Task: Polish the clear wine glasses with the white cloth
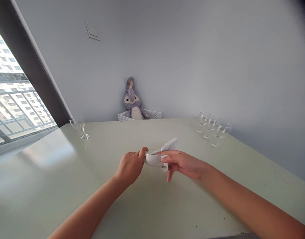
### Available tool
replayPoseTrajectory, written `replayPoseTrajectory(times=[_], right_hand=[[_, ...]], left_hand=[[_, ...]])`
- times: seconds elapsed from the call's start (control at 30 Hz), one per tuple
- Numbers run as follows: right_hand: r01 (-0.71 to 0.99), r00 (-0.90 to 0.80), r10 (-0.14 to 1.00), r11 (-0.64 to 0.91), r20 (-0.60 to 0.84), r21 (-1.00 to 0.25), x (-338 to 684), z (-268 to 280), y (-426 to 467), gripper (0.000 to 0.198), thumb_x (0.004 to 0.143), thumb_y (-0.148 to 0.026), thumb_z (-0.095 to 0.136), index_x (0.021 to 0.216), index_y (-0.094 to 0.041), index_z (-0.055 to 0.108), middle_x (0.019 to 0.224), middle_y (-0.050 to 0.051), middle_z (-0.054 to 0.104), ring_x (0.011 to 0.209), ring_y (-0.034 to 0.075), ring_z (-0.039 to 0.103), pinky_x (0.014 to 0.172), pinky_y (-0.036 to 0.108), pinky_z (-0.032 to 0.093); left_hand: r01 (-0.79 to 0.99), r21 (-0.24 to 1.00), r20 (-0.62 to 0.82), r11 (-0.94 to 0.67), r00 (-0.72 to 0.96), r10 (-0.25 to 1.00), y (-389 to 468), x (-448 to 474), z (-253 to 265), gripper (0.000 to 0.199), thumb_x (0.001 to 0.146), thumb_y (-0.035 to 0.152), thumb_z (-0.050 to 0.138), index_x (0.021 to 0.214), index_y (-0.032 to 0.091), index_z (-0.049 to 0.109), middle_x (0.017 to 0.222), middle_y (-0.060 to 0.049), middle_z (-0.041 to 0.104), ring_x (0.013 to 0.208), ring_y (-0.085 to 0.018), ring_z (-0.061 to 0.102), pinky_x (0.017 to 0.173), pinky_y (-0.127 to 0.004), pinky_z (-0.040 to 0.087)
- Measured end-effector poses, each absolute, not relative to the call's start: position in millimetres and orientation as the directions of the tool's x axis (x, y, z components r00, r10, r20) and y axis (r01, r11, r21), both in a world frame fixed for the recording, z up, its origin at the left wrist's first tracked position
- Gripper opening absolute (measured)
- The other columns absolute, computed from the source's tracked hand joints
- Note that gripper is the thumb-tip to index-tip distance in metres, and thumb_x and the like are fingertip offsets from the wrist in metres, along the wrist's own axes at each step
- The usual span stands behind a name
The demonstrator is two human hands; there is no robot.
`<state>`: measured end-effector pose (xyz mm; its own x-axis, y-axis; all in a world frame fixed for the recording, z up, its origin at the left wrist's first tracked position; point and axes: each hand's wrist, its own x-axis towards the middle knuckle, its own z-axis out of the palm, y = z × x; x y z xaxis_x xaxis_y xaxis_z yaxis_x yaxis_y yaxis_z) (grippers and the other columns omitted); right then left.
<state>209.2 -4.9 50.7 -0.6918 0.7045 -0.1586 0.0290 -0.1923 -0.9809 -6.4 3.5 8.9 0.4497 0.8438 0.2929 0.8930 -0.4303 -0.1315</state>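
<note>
Above the middle of the table, a clear stemmed glass (153,160) lies tilted on its side between my hands. My left hand (130,166) is closed around its stem end, so the foot is hidden. My right hand (183,163) is at the bowl's mouth, gripping a white cloth (170,145). Part of the cloth fills the bowl, and a loose corner sticks up above my fingers. My right thumb and fingers pinch the cloth at the rim, with some lower fingers pointing down.
One stemmed glass (78,124) stands at the far left of the table (152,205). Three more stemmed glasses (212,124) stand in a row at the right. Behind the table's back edge, a plush toy (132,101) sits in a white basket (155,114).
</note>
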Motion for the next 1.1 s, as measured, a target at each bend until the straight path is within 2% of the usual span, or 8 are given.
replayPoseTrajectory(times=[0.13,0.27,0.37,0.47,0.57,0.7,0.83,1.1], right_hand=[[-0.263,-0.678,0.735,-0.216,0.021,-0.94,204,32,-17,0.042,0.083,-0.023,0.045,0.124,-0.024,0.055,0.115,0.005,0.054,0.091,0.015,0.053,0.084,0.035,0.052],[0.137,-0.687,0.723,0.224,0.07,-0.965,207,25,-21,0.065,0.079,-0.03,0.059,0.139,-0.035,0.033,0.14,0.002,0.039,0.125,0.024,0.038,0.105,0.046,0.031],[0.434,-0.745,0.658,0.606,0.114,-0.667,213,21,-15,0.067,0.078,-0.031,0.061,0.14,-0.034,0.034,0.148,0.003,0.029,0.134,0.029,0.024,0.11,0.049,0.017],[0.426,-0.819,0.56,0.741,0.126,-0.52,217,24,-7,0.055,0.085,-0.021,0.047,0.138,-0.032,0.038,0.148,0.001,0.029,0.136,0.026,0.023,0.112,0.044,0.014],[0.387,-0.822,0.567,0.623,0.051,-0.679,220,34,0,0.05,0.086,-0.013,0.043,0.133,-0.03,0.047,0.142,0.002,0.04,0.13,0.023,0.034,0.109,0.041,0.023],[0.135,-0.888,0.45,0.049,-0.098,-0.99,227,37,2,0.036,0.081,-0.016,0.059,0.116,-0.022,0.062,0.113,0.003,0.059,0.104,0.019,0.054,0.1,0.043,0.039],[-0.229,-0.822,0.568,-0.38,-0.031,-0.896,228,22,-13,0.03,0.076,-0.012,0.067,0.105,-0.018,0.066,0.093,0.002,0.061,0.088,0.015,0.058,0.094,0.048,0.046],[-0.395,-0.551,0.83,-0.171,0.084,-0.903,207,22,-42,0.029,0.081,-0.024,0.063,0.11,-0.025,0.062,0.118,0.003,0.058,0.104,0.017,0.054,0.1,0.04,0.041]], left_hand=[[0.883,-0.203,0.324,-0.423,0.468,0.822,6,-5,6,0.036,0.081,0.005,0.038,0.115,0.016,0.04,0.068,0.001,0.065,0.059,-0.016,0.059,0.055,-0.029,0.03],[0.87,-0.231,0.303,-0.436,0.49,0.817,3,-6,11,0.031,0.079,0.006,0.039,0.108,0.017,0.045,0.063,0.001,0.064,0.054,-0.017,0.057,0.05,-0.029,0.027],[0.844,-0.259,0.286,-0.471,0.532,0.797,1,-10,18,0.027,0.078,0.006,0.039,0.099,0.019,0.049,0.065,0.001,0.065,0.053,-0.017,0.056,0.05,-0.029,0.024],[0.823,-0.281,0.287,-0.493,0.562,0.776,0,-13,23,0.024,0.079,0.006,0.038,0.095,0.019,0.051,0.063,0.001,0.064,0.051,-0.017,0.055,0.05,-0.028,0.023],[0.818,-0.291,0.33,-0.497,0.573,0.75,0,-14,23,0.023,0.079,0.007,0.038,0.093,0.018,0.052,0.058,0.002,0.062,0.048,-0.016,0.052,0.049,-0.028,0.021],[0.806,-0.293,0.371,-0.514,0.591,0.716,-1,-10,18,0.022,0.076,0.006,0.04,0.088,0.018,0.054,0.057,0.001,0.061,0.045,-0.015,0.05,0.049,-0.029,0.021],[0.833,-0.251,0.398,-0.493,0.553,0.732,1,-7,15,0.021,0.078,0.009,0.039,0.088,0.018,0.055,0.058,0.0,0.063,0.047,-0.015,0.051,0.05,-0.029,0.023],[0.918,-0.125,0.398,-0.376,0.394,0.829,0,-7,13,0.024,0.079,0.013,0.037,0.092,0.02,0.055,0.054,0.0,0.06,0.049,-0.017,0.053,0.048,-0.027,0.021]])
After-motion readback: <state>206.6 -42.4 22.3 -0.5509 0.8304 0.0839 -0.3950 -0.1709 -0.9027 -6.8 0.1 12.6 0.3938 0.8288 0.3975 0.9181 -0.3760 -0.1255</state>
